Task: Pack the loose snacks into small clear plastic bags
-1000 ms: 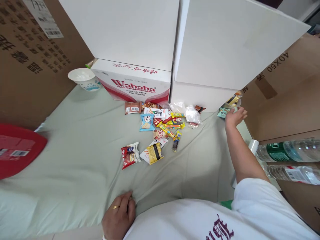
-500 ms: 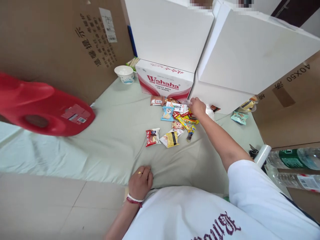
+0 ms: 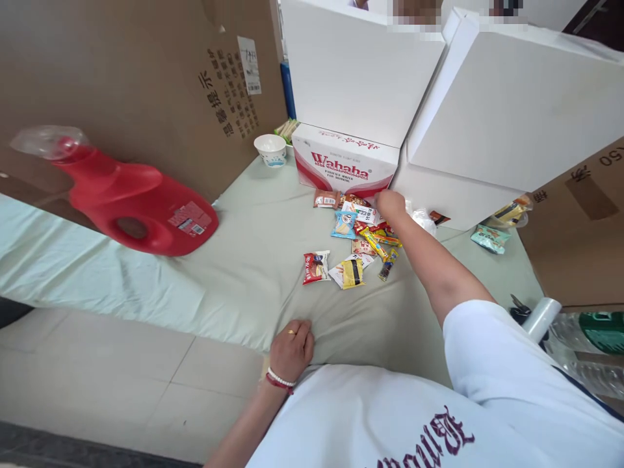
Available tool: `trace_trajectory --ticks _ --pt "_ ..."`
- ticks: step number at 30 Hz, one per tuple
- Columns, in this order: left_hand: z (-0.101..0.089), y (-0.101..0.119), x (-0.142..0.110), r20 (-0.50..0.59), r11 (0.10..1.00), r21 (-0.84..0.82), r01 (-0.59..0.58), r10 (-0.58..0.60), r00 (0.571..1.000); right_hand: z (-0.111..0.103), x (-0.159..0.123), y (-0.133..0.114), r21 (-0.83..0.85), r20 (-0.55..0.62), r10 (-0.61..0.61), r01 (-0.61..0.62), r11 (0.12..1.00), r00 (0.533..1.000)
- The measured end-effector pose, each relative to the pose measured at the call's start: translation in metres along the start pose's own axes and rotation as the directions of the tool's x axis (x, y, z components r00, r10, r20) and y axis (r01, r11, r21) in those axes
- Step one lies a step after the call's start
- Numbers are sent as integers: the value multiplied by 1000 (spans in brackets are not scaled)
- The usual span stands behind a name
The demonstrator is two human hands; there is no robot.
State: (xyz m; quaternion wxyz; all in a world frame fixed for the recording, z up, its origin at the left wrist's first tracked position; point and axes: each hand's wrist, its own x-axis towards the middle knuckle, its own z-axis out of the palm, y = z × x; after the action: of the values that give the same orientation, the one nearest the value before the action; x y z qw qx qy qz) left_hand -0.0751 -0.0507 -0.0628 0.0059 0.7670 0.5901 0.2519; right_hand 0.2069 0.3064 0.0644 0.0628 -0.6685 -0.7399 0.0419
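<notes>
My right hand (image 3: 391,208) reaches to the back of a pile of small wrapped snacks, against the lower right corner of the white and red Wahaba-style "Wahaha" box (image 3: 344,160). Its fingers are closed, and what they hold, if anything, is hidden. Close by lie a white packet (image 3: 361,213), a blue snack packet (image 3: 344,224), a brown packet (image 3: 326,199) and yellow-wrapped sticks (image 3: 374,244). Nearer to me are a red and white packet (image 3: 316,267) and a yellow packet (image 3: 352,273). My left hand (image 3: 291,351) rests curled on the cloth's front edge, holding nothing visible.
A big red jug (image 3: 151,208) lies at the left. A white paper cup (image 3: 271,151) stands beside the box. Tall white panels (image 3: 361,71) rise behind. Crumpled clear plastic (image 3: 423,221), a teal packet (image 3: 490,238), a plastic roll (image 3: 542,318) and bottles (image 3: 599,333) are at the right.
The camera view has turned left, so the scene sits further right. My right hand has moved left relative to the box, along its lower edge. My left hand stays on the cloth.
</notes>
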Motion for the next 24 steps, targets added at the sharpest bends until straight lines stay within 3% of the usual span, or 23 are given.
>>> trace_trajectory --ticks 2,3,5,6,8,9,10,12,15,18,20,22,24 --pt "-3 0 1 -1 996 -72 43 -44 999 -6 -8 1 207 -157 82 -48 977 984" --pt "-5 0 2 5 989 -129 73 -73 997 -8 -19 4 402 -222 167 -66 913 961" --pt "-11 3 7 35 946 -281 163 -160 987 -9 -55 11 780 -204 348 -62 623 915" --pt "-16 5 12 62 905 -365 220 -212 975 -7 -79 14 902 -107 393 -77 425 913" --pt "-24 14 25 144 787 -520 333 -304 942 1 -138 16 956 52 382 -157 249 923" --pt "-27 21 35 199 720 -584 375 -321 926 6 -169 14 965 191 341 -239 105 921" --pt "-28 30 46 258 654 -638 406 -315 913 11 -199 9 942 325 301 -334 -20 897" --pt "-26 50 69 366 532 -722 442 -248 897 22 -251 -5 859 512 234 -483 -171 827" --pt "-11 82 98 414 432 -777 458 -196 889 32 -297 -26 792 608 198 -572 -213 769" --pt "3 102 112 440 413 -760 502 -242 865 35 -312 -33 846 533 208 -520 -118 820" --pt "4 105 113 380 449 -751 484 -306 873 33 -312 -31 878 474 226 -477 -46 851" --pt "-2 103 110 249 555 -751 358 -264 932 31 -310 -27 889 448 235 -458 -16 862" --pt "-10 98 107 130 666 -733 137 -61 990 31 -308 -24 892 444 214 -452 -15 870"
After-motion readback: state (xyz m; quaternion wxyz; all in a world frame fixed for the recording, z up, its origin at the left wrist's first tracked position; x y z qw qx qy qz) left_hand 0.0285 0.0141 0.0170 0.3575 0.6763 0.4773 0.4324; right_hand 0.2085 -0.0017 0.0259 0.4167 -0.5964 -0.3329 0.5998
